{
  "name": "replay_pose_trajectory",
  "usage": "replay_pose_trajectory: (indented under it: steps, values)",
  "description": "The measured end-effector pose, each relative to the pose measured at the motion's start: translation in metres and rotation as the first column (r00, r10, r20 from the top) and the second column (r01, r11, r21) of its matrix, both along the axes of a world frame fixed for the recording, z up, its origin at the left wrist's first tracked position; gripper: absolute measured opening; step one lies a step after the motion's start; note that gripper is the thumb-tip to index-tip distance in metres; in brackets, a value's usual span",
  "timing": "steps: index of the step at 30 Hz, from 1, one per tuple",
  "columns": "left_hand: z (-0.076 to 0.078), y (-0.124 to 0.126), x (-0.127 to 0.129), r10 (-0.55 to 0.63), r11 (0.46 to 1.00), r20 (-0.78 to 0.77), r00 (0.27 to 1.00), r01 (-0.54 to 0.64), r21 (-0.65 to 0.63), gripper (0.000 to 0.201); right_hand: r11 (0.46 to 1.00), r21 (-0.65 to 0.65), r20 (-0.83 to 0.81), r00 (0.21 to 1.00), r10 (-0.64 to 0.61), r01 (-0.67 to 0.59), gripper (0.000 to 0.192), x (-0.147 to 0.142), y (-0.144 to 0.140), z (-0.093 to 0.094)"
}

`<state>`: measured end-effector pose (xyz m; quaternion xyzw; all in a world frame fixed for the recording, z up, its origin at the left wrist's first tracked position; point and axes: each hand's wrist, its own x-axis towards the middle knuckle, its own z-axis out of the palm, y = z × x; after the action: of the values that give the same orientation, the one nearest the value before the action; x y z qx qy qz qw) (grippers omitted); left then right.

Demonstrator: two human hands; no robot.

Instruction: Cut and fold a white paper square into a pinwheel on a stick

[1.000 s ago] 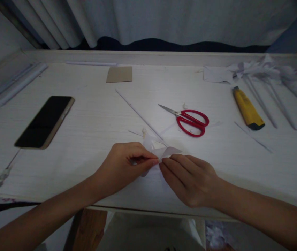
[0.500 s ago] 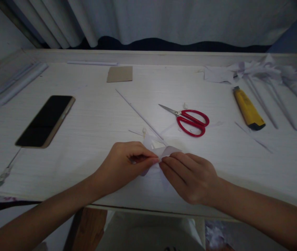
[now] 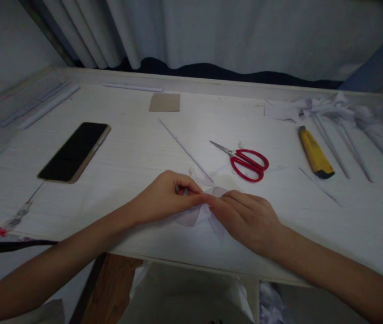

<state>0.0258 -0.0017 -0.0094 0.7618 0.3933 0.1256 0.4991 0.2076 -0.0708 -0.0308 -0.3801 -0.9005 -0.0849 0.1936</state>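
Observation:
On a white wooden table (image 3: 137,153), my left hand (image 3: 164,198) and my right hand (image 3: 245,218) meet fingertip to fingertip over a small folded piece of white paper (image 3: 191,216). Both hands pinch the paper near its middle, with flaps of it showing below and behind the fingers. A thin white paper stick (image 3: 184,150) runs diagonally from the paper toward the back of the table. Much of the paper is hidden under my fingers.
Red-handled scissors (image 3: 245,162) lie just behind my right hand. A yellow utility knife (image 3: 314,153) and several paper pinwheels on sticks (image 3: 346,130) are at the right. A black phone (image 3: 75,152) lies at the left, a brown card (image 3: 164,102) at the back.
The view has shifted, so everything sits a little further right and lower. My hands have closed tighter over the paper, covering more of it.

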Motion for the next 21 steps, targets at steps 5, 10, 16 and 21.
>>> replay_pose_trajectory:
  steps: [5, 10, 16, 21]
  values:
    - [0.012, 0.007, 0.0, -0.029, 0.997, -0.016, 0.999, 0.03, 0.073, 0.02, 0.958, -0.277, -0.225, 0.964, -0.143, 0.077, 0.022, 0.001, 0.003, 0.008]
    - [0.02, 0.013, -0.002, -0.094, 0.989, 0.008, 0.996, 0.092, 0.115, 0.023, 0.744, -0.667, -0.523, 0.734, -0.433, -0.037, 0.017, 0.001, 0.01, 0.016]
    - [0.026, 0.016, -0.006, -0.136, 0.99, 0.06, 0.989, 0.133, 0.051, 0.026, 0.462, -0.838, -0.545, 0.456, -0.704, -0.29, 0.019, 0.005, 0.021, 0.01]
    - [0.03, 0.014, -0.013, 0.002, 0.98, -0.011, 1.0, 0.0, 0.2, 0.025, 0.626, -0.766, -0.627, 0.384, -0.678, -0.147, 0.016, 0.014, 0.024, 0.012]
